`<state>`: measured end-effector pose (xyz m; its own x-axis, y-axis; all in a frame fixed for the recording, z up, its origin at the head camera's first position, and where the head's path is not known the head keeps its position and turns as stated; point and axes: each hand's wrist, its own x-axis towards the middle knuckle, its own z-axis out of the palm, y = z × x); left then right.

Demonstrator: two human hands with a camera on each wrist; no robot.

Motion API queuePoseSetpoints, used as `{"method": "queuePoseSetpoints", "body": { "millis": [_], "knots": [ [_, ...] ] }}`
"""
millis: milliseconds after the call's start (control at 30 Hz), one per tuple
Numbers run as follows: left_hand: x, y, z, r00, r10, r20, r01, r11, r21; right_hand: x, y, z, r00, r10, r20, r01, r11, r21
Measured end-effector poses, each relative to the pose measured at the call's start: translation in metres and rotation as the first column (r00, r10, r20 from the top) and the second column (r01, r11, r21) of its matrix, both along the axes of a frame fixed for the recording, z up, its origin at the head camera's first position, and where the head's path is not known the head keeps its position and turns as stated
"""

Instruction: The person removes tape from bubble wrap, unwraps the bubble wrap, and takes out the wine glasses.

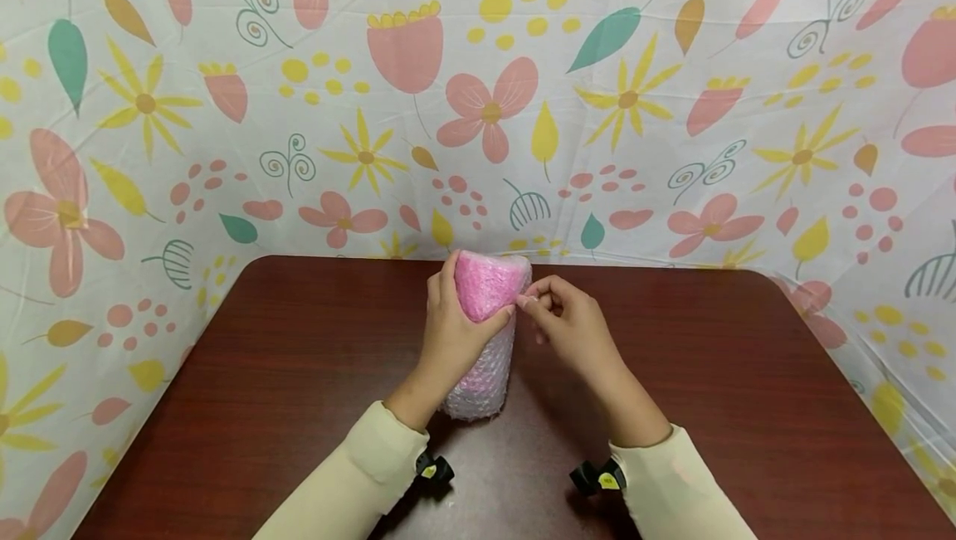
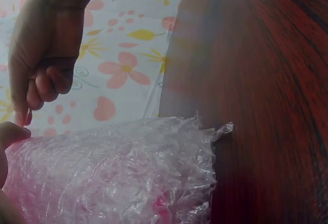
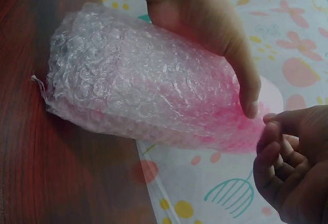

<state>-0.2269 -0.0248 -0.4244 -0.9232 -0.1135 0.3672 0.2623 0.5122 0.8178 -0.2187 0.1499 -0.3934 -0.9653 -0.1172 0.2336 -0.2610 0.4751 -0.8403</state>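
A roll-shaped bundle in clear bubble wrap (image 1: 484,378) stands on the table, with pink showing through, strongest near its top. My left hand (image 1: 451,337) grips the upper part from the left, the thumb lying across the near side. On the other side, my right hand (image 1: 573,326) has its thumb and index finger pinched together at the wrap's upper right edge; its other fingers are curled. In the right wrist view, the pinching right hand (image 3: 294,157) is close to the left thumb. What lies inside the bubble wrap (image 2: 118,167) cannot be made out.
The dark reddish-brown table (image 1: 299,357) carries the bundle near its far edge. A white cloth (image 1: 478,192) printed with flowers and leaves hangs behind and at both sides. Black wrist devices (image 1: 435,467) sit at the cream sleeves' cuffs.
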Motion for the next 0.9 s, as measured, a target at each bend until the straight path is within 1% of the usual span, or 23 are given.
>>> {"method": "queuePoseSetpoints", "body": {
  "millis": [67,200,300,367,467,533,567,700,767,900],
  "knots": [
    [0.000,0.000,0.000,1.000,0.002,0.007,-0.002,1.000,-0.007,0.000,0.000,0.000,1.000,0.013,-0.009,-0.013,1.000,0.028],
    [0.000,0.001,-0.002,1.000,0.005,-0.002,-0.005,1.000,-0.024,0.001,-0.002,0.000,0.996,0.085,0.015,-0.086,0.995,0.053],
    [0.000,0.001,-0.003,1.000,0.000,-0.017,-0.001,0.999,-0.036,0.001,-0.004,-0.001,0.989,0.143,0.036,-0.144,0.989,0.030],
    [0.000,0.001,-0.003,1.000,-0.003,-0.023,0.002,0.999,-0.041,0.001,-0.004,-0.001,0.986,0.163,0.044,-0.164,0.987,0.008],
    [0.000,0.001,-0.004,1.000,-0.006,-0.019,0.006,0.999,-0.044,0.002,-0.004,-0.001,0.983,0.175,0.051,-0.174,0.985,-0.007],
    [0.000,0.001,-0.003,1.000,-0.006,-0.016,0.005,0.999,-0.047,0.007,-0.007,0.008,0.983,0.172,0.065,-0.172,0.985,0.001],
    [0.000,0.001,-0.003,1.000,-0.004,-0.015,0.004,0.999,-0.051,0.007,-0.007,0.008,0.982,0.174,0.069,-0.174,0.985,-0.002],
    [0.000,0.001,-0.003,1.000,0.019,-0.025,-0.020,0.998,-0.065,0.008,-0.008,0.009,0.978,0.193,0.075,-0.193,0.981,0.005],
    [0.000,0.001,-0.003,0.999,0.033,-0.028,-0.035,0.997,-0.067,0.004,-0.005,0.001,0.976,0.208,0.068,-0.209,0.978,0.005],
    [-0.001,0.001,-0.004,0.998,0.050,-0.027,-0.052,0.997,-0.064,0.006,-0.003,0.003,0.978,0.197,0.064,-0.200,0.979,0.037]
  ]
}}
